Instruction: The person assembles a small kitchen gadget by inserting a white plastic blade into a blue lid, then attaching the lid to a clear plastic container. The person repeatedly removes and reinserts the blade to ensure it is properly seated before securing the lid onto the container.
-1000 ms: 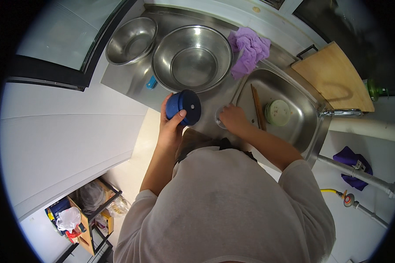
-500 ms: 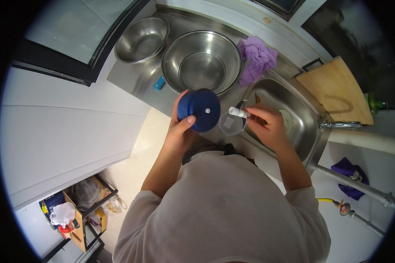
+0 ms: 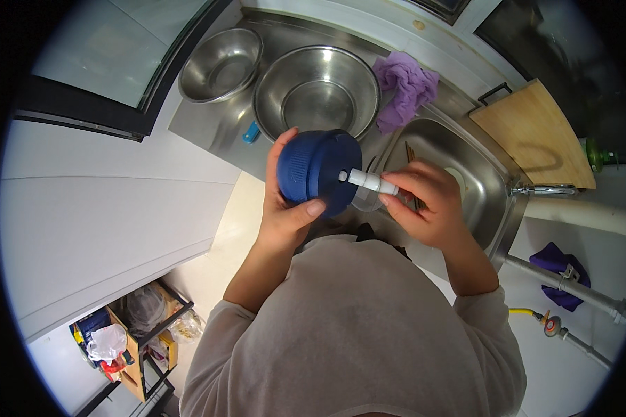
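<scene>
The blue container (image 3: 305,167) is clamped by the fingers of the left hand (image 3: 285,217), near the large bowl (image 3: 316,104); the white tube (image 3: 373,182) is pinched by those of the right hand (image 3: 435,203). Through misalignment at the white stub (image 3: 342,176), the tube could be dropped.

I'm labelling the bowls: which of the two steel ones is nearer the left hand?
The larger bowl, beside the purple cloth. The smaller bowl sits to its left, farther from the left hand.
</scene>
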`<state>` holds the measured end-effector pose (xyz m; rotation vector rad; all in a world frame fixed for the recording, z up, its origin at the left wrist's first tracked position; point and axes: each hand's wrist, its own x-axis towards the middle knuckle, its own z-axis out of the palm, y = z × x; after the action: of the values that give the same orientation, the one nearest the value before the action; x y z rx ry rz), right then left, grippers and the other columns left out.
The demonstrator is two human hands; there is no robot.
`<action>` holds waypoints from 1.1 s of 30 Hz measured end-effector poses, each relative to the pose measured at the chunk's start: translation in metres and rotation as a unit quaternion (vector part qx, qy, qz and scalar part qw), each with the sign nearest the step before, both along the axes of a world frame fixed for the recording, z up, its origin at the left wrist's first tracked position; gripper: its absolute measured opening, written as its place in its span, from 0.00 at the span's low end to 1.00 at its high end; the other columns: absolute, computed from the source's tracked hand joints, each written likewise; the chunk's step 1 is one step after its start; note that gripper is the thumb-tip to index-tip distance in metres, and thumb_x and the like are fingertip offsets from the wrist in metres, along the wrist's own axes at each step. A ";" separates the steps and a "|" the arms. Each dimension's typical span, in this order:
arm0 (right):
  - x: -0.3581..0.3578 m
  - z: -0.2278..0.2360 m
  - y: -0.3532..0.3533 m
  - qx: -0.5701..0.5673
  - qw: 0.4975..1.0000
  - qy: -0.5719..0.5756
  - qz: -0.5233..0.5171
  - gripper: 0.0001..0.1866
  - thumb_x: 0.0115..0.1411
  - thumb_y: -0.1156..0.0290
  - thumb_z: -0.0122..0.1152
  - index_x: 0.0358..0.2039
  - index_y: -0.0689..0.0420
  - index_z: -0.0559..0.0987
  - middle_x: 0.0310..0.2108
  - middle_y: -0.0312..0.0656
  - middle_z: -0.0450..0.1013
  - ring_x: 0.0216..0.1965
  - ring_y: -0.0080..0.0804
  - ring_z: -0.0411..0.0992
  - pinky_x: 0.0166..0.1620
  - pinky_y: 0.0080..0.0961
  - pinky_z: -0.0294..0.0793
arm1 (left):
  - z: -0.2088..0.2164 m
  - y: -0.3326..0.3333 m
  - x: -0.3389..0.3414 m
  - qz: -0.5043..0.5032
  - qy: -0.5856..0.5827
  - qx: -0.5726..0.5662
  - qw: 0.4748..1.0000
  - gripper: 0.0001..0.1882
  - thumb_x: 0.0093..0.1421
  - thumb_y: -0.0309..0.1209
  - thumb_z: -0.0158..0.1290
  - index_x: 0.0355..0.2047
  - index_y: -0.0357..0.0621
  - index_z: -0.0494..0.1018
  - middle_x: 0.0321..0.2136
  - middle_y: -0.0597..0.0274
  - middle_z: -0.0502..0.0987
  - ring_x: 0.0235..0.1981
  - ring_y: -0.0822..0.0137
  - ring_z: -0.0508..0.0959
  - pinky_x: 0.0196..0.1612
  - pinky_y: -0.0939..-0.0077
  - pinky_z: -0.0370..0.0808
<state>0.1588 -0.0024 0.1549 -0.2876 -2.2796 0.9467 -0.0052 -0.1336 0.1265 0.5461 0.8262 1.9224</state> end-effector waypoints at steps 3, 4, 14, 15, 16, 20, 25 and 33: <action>-0.003 0.004 -0.001 0.050 0.999 0.015 -0.002 0.13 0.42 0.79 0.66 0.31 0.60 0.77 0.22 0.37 0.69 0.20 0.28 0.66 0.21 0.22 0.62 | 0.001 0.001 0.002 0.007 0.005 0.004 1.000 0.51 0.39 0.25 0.64 0.61 0.49 0.47 0.54 0.53 0.62 0.55 0.56 0.66 0.57 0.63 0.64; -0.003 0.004 -0.002 0.062 0.998 0.020 -0.004 0.13 0.42 0.79 0.66 0.31 0.59 0.77 0.22 0.37 0.68 0.20 0.29 0.66 0.21 0.24 0.62 | 0.001 0.001 0.002 0.007 0.014 0.005 1.000 0.51 0.39 0.24 0.64 0.61 0.49 0.47 0.54 0.53 0.62 0.55 0.56 0.66 0.57 0.63 0.64; -0.001 0.008 -0.002 0.073 0.997 -0.008 0.005 0.11 0.44 0.76 0.66 0.30 0.59 0.77 0.21 0.37 0.66 0.19 0.32 0.65 0.22 0.27 0.63 | -0.003 0.000 0.006 0.024 0.120 0.010 0.992 0.51 0.38 0.20 0.64 0.61 0.47 0.47 0.52 0.54 0.64 0.52 0.59 0.68 0.55 0.67 0.66; 0.000 0.006 -0.002 0.067 0.998 -0.007 0.002 0.11 0.44 0.76 0.66 0.30 0.59 0.77 0.21 0.38 0.67 0.19 0.33 0.66 0.22 0.27 0.63 | -0.003 0.000 0.007 0.024 0.139 0.008 0.990 0.52 0.38 0.19 0.64 0.61 0.46 0.47 0.52 0.54 0.64 0.52 0.60 0.69 0.54 0.68 0.66; 0.000 0.003 -0.002 0.061 0.998 -0.007 -0.002 0.11 0.44 0.76 0.65 0.30 0.59 0.77 0.21 0.38 0.68 0.20 0.33 0.66 0.22 0.27 0.63 | -0.003 0.000 0.007 0.026 0.159 -0.003 0.987 0.51 0.37 0.19 0.64 0.61 0.46 0.47 0.52 0.54 0.63 0.52 0.60 0.68 0.54 0.68 0.66; 0.005 -0.016 -0.002 -0.001 1.000 -0.025 -0.013 0.10 0.44 0.76 0.66 0.30 0.60 0.78 0.22 0.39 0.70 0.21 0.33 0.69 0.23 0.25 0.65 | -0.006 0.000 0.009 0.045 0.227 -0.034 0.972 0.51 0.37 0.19 0.64 0.60 0.46 0.48 0.55 0.51 0.59 0.54 0.59 0.66 0.54 0.68 0.66; 0.015 -0.050 -0.002 -0.095 0.994 -0.046 -0.025 0.09 0.45 0.76 0.66 0.30 0.59 0.79 0.24 0.40 0.73 0.22 0.31 0.72 0.25 0.21 0.69 | -0.028 0.006 0.005 0.030 0.406 -0.042 0.913 0.49 0.37 0.24 0.65 0.58 0.45 0.49 0.58 0.44 0.54 0.57 0.54 0.62 0.55 0.62 0.63; 0.023 -0.141 0.001 -0.259 0.956 -0.079 -0.111 0.10 0.45 0.77 0.64 0.31 0.60 0.80 0.25 0.42 0.74 0.25 0.30 0.74 0.29 0.23 0.72 | -0.048 0.032 0.023 0.037 0.570 -0.100 0.815 0.42 0.36 0.24 0.66 0.55 0.48 0.61 0.58 0.40 0.55 0.58 0.49 0.61 0.55 0.62 0.64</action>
<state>0.1818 -0.0011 0.0143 -0.8526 -2.0415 1.4288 0.0178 -0.1015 0.0780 1.6039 1.7736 1.3978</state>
